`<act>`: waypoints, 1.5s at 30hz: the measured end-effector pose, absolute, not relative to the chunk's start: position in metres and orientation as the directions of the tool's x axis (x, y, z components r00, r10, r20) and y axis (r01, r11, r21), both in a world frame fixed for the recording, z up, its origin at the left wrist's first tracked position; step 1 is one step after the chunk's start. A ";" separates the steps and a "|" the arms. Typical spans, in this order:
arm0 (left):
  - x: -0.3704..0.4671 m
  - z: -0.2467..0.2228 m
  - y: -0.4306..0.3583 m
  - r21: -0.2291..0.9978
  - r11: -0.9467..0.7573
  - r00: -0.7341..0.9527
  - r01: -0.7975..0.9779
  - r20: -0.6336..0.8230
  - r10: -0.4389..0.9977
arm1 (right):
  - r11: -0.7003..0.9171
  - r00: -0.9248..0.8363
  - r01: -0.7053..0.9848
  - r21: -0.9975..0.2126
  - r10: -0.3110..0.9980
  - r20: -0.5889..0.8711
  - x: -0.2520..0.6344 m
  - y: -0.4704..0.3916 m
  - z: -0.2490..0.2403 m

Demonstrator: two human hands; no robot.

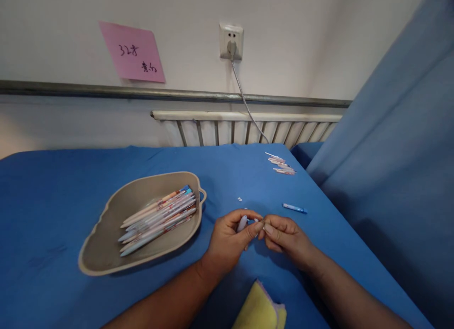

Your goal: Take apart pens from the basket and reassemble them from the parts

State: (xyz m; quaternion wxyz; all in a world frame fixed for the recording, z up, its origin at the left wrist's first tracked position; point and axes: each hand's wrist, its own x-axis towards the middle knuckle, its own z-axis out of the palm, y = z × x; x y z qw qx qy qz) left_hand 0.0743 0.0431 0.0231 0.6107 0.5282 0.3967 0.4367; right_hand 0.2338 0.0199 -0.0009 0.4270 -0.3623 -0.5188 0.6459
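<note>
My left hand [230, 236] is closed around a pale lavender pen part [242, 223], whose rounded end shows between thumb and forefinger. Its fingertips meet those of my right hand [285, 236], which pinches something too small to make out. A small white piece [256, 220] shows at the left fingertips. Beyond the hands, tiny white pieces [240, 199] lie on the blue cloth [220, 173]. To the right lies a short blue-and-white tube [294, 208]. Several pens [159, 217] rest side by side in a beige tray [106, 225] at the left.
Several thin pen pieces [282, 164] lie near the far right corner. A folded yellow cloth [258, 310] is at the near edge. Behind the table are a white railing [213, 116] and a plugged socket [231, 41]. A blue curtain [397, 116] hangs at the right.
</note>
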 end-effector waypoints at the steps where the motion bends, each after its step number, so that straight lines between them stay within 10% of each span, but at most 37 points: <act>1: 0.074 0.023 0.043 0.992 0.050 0.292 -0.113 -0.015 0.956 | -0.102 -0.368 -0.197 -0.975 0.930 -0.023 0.234 0.020 -0.001; 18: 0.070 0.019 0.045 0.979 -0.199 0.340 -0.049 0.204 0.918 | -0.089 -0.325 -0.103 -0.991 0.944 -0.051 0.237 0.021 -0.002; 27: 0.071 0.020 0.053 0.994 0.027 0.140 -0.107 -0.012 0.990 | -0.048 -0.238 0.127 -0.991 0.968 -0.077 0.255 0.030 0.007; 37: 0.062 0.000 0.063 0.791 -0.414 0.515 0.450 0.149 0.844 | -0.001 -0.037 0.496 -0.868 0.999 -0.022 0.273 0.042 -0.008; 45: 0.068 -0.002 0.051 0.641 -0.521 0.621 0.564 0.087 0.779 | 0.079 -0.044 0.678 -0.731 0.997 0.067 0.262 0.042 -0.012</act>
